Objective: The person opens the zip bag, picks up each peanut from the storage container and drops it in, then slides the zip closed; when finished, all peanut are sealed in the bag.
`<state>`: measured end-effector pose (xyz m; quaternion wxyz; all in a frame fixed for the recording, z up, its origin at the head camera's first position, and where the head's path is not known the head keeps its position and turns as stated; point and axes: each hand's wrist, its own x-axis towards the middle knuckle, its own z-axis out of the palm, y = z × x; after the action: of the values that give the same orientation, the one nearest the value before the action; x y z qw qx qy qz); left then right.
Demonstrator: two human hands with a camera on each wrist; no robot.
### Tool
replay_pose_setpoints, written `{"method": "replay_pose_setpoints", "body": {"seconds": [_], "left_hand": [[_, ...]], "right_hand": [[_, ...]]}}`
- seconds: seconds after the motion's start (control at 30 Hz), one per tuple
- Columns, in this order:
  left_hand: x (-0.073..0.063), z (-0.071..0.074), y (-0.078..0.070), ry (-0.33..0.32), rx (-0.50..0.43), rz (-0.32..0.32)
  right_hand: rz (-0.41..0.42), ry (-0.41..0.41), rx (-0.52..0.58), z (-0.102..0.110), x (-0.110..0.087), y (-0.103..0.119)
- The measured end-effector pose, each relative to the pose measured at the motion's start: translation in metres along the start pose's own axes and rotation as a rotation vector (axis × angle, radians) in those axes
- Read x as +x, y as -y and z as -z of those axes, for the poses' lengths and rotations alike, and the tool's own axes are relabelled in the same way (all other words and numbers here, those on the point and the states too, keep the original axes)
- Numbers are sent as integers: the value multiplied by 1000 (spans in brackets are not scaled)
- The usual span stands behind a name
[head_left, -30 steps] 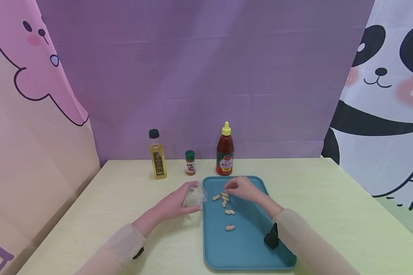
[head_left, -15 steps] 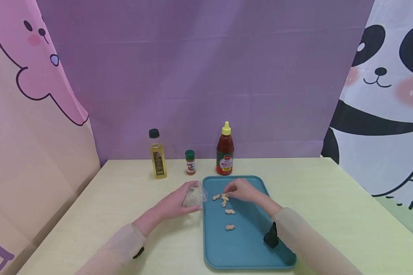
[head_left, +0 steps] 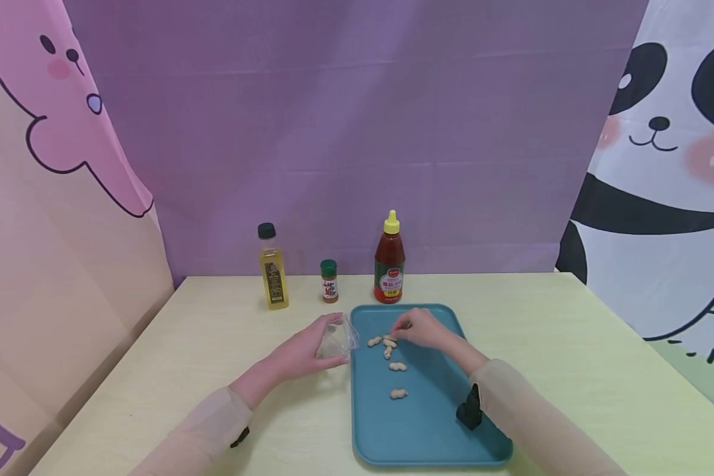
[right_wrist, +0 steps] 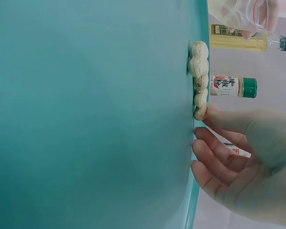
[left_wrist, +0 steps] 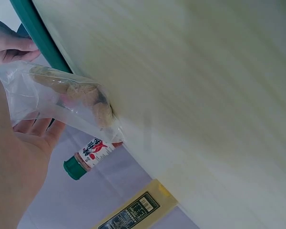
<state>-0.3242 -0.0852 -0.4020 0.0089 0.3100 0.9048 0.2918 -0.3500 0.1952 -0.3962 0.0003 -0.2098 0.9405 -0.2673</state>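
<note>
Compared with one second earlier, the right hand [head_left: 419, 327] is lower, its fingertips now at the peanut pile [head_left: 389, 344]. Directions refer to the head view, 12 o'clock being the far side. Peanut pile: located on the blue-green tray [head_left: 422, 430], toward 10 o'clock from the tray's centre. One single peanut [head_left: 374, 342] lies at 9 o'clock of the pile; two more, a nearer peanut [head_left: 398, 366] and a farther peanut [head_left: 398, 394], lie apart toward 6 o'clock. Right hand: finger gap narrow, thumb against the end of a peanut; whether it is pinched cannot be told. Left hand [head_left: 300, 352]: thumb and fingers spread wide, holding a clear bag [head_left: 336, 342] at the tray's 10 o'clock edge. Bagged peanuts [left_wrist: 89, 95] show through the plastic. Beyond the tray, a red sauce bottle [head_left: 389, 264] stands upright at 12 o'clock of the pile, with a green-capped spice jar [head_left: 329, 284] and a yellow oil bottle [head_left: 274, 277] toward 10 o'clock. All three stand on a pale table [head_left: 285, 423] before a purple backdrop [head_left: 357, 132].
</note>
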Motion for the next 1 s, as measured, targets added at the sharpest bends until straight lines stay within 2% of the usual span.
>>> {"method": "replay_pose_setpoints", "body": {"seconds": [0.37, 0.67, 1.0], "left_hand": [[0, 0, -1, -1, -4, 0], [0, -1, -4, 21, -2, 19], [-1, 0, -4, 20, 9, 17]], "right_hand": [[-10, 32, -22, 1, 0, 3], [-42, 19, -5, 7, -5, 3], [25, -14, 34, 12, -10, 12]]}}
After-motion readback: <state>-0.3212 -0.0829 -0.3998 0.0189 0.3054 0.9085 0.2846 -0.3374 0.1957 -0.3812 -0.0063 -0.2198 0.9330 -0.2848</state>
